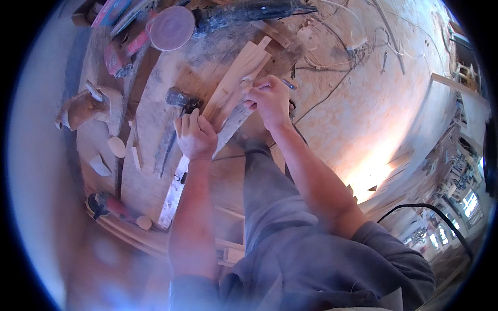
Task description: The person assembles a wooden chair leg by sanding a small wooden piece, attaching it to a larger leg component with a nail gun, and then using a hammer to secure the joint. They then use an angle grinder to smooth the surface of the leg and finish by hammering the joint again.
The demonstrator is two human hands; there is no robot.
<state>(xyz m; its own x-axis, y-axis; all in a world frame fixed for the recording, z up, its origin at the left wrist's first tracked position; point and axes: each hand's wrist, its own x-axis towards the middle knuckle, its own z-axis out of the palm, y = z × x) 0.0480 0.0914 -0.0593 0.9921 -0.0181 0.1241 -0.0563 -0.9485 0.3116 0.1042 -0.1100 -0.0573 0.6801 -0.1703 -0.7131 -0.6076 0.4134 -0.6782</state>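
A pale wooden rail (236, 78) with a narrow tenon at its far end lies slanted across the workbench. My left hand (197, 136) is closed over its near end, fingers curled on the wood. Along the rail's right edge, my right hand (268, 101) is pinched shut. A short, dark pen-like end (289, 83) shows just beyond its knuckles; what the fingertips hold is too small to tell. From under my left hand a silvery straight bar (172, 199) runs toward me. A hammer (181, 98) with a dark head lies left of the rail.
Sanding tools lie about: one with a round disc (172, 28) at the back, a red angle grinder (111, 205) at the near left. A carved wooden piece (85, 106) and small offcuts (99, 166) rest at left. Cables (332, 88) trail over the dusty floor at right.
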